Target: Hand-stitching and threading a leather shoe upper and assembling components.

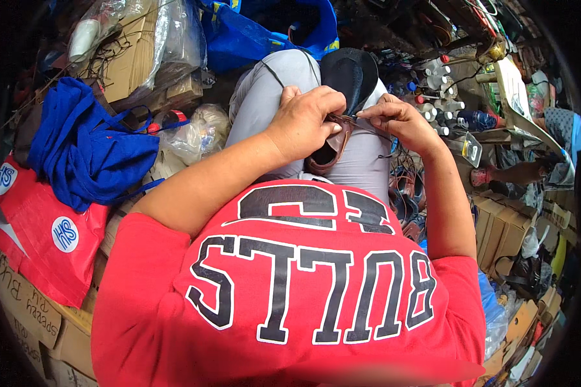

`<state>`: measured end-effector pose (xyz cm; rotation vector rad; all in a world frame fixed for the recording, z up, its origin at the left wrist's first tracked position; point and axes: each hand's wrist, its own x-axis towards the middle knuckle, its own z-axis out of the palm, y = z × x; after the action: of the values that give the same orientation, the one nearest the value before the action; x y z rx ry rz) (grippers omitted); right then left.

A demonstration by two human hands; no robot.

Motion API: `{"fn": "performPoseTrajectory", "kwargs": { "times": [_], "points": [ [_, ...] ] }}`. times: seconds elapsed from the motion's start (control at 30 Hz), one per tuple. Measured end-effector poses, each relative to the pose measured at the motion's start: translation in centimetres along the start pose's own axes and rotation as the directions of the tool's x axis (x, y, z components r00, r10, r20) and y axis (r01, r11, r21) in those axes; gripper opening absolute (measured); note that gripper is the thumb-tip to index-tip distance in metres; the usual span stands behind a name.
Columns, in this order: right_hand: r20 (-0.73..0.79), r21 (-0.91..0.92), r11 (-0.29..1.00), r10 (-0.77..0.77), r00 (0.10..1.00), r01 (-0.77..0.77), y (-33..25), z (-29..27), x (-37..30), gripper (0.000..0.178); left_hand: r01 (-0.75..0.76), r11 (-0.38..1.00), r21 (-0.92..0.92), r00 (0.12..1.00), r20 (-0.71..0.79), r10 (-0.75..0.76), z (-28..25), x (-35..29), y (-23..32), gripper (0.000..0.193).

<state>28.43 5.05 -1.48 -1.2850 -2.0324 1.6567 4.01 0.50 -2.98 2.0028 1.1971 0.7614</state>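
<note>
Brown shoe (343, 143): lies in the lap, between the thighs, toward the inner edge of the right one. Reddish brown, leather-like, with dark opening at the near end; far end covered by fingers, exact outline hard to make out.

Left hand (306, 119): curled, gripping the shoe's far rim.

Right hand (403, 122): bent, thumb and forefinger close together at the same rim; cannot tell whether closed on anything.

Dark cord (272, 73): thin, crosses the left knee; lower end lost behind the left hand.

Black shoe-shaped piece (350, 74): at the right knee, just beyond the brown shoe; partly hidden, exact kind unclear.

Grey trousers (255, 97): plain.

Red shirt (148, 290): large black letters and numerals, white-edged, upside down in view; numerals squeezed by folds.

Blue cloth bag (87, 145): heaped at the upper edge of a red bag (87, 274), latter with round white emblems in blue lettering.

Cardboard boxes (29, 309): below the red bag, hand-lettered in dark marker; cut off by the lens rim.

Large blue bag (239, 45): beyond the knees, yellow-marked, cropped at top.

Small bottles (436, 97): clustered at right, mostly white-capped; labels too small to read.
</note>
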Motion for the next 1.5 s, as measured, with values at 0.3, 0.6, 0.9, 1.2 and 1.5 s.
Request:
{"fn": "performPoseTrajectory", "kwargs": {
  "times": [0.3, 0.6, 0.9, 1.2, 1.5],
  "points": [
    [-0.071, -0.007, 1.000, -0.009, 0.997, 0.009, 0.6, 0.9, -0.1, 0.035, 0.043, 0.999, -0.018, 0.999, 0.017, -0.042, 0.0, 0.3, 0.0, 0.021],
    [-0.245, 0.039, 0.999, -0.013, 0.970, 0.023, 0.4, 2.5, -0.9, 0.038, 0.027, 0.998, -0.056, 0.999, 0.027, -0.025, 0.1, 0.3, -0.4, 0.023],
    [-0.259, 0.034, 0.997, -0.062, 0.964, 0.073, 1.0, 2.9, -1.0, 0.029, 0.022, 0.998, -0.064, 1.000, 0.014, -0.021, 0.2, 0.5, -0.6, 0.025],
    [-0.321, -0.528, 0.831, -0.387, 0.864, 0.176, -1.2, 3.4, -0.9, 0.020, -0.076, 0.990, 0.121, 0.994, 0.083, 0.067, -2.2, 1.6, -1.2, 0.019],
    [-0.343, -0.618, 0.781, -0.372, 0.863, 0.091, -1.9, 6.3, -2.8, 0.039, -0.039, 0.944, 0.327, 0.992, -0.100, 0.075, -7.9, 3.0, -4.1, 0.019]
  ]
}}
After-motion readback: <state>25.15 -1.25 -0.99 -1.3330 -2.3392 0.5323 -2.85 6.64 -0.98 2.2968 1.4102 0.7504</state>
